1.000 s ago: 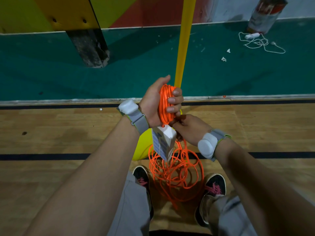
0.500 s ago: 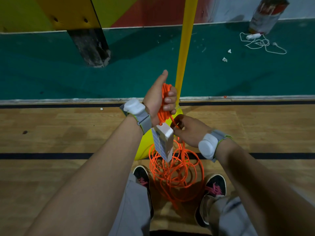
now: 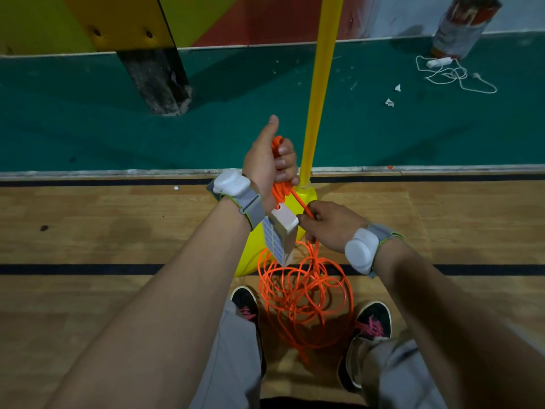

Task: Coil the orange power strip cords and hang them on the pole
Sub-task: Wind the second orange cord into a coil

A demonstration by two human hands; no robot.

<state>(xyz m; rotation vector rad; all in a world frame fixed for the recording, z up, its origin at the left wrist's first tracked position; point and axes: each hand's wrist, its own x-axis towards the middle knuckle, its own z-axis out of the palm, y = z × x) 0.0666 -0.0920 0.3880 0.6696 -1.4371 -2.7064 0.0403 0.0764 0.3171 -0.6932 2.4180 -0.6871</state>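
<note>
Gripping orange cord [image 3: 303, 296] coil, left hand [image 3: 267, 163]; right hand [image 3: 330, 224] pinching strand; power strip [image 3: 280, 236] dangling near yellow pole [image 3: 320, 84]

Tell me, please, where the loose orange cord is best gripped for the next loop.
Probably grip the orange cord on the single strand hanging just below the right hand, coming from the right: there it runs free above the tangled floor loops, and the power strip dangling from the left hand blocks the left side.
</note>
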